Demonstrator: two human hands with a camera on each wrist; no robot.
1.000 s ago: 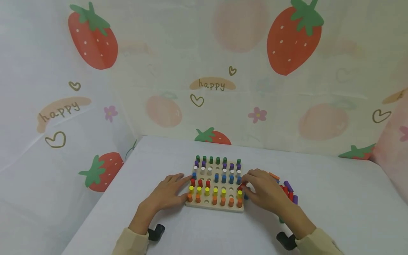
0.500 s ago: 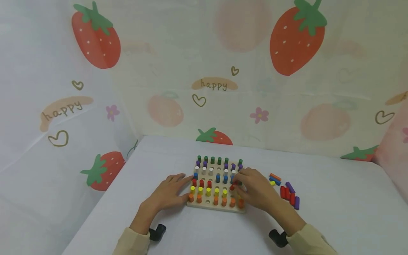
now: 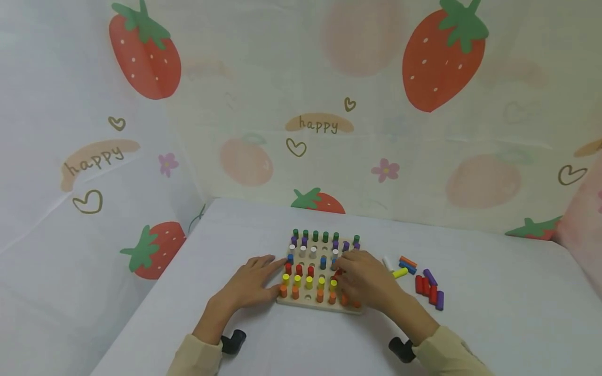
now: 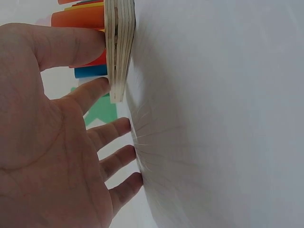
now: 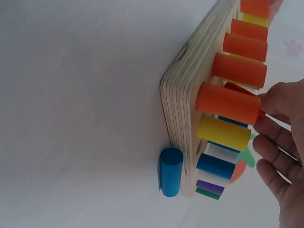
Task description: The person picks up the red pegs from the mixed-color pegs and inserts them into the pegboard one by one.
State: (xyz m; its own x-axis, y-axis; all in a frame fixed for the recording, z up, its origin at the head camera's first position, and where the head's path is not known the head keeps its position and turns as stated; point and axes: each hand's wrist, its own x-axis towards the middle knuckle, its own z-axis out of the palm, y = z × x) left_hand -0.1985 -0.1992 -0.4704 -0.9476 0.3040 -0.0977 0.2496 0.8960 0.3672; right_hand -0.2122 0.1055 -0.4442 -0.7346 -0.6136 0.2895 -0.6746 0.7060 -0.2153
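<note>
1. Your left hand point(image 3: 250, 283) spreads its fingers wide, thumb and index finger touching the left side of the pegboard point(image 3: 320, 307).
2. Your right hand point(image 3: 369, 278) pinches a red peg point(image 5: 237, 88), tilted, over the pegboard's right part.
3. A blue peg point(image 5: 171, 173) lies on the table point(image 3: 508, 313), just beside the pegboard.
4. Loose pegs point(image 3: 426, 286) lie farther right.

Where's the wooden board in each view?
Head: board at lower middle.
Left wrist: board edge-on at the top, left of centre.
Right wrist: board right of centre, running from the top edge down.
Shared landmark: orange pegs standing in it.
</note>
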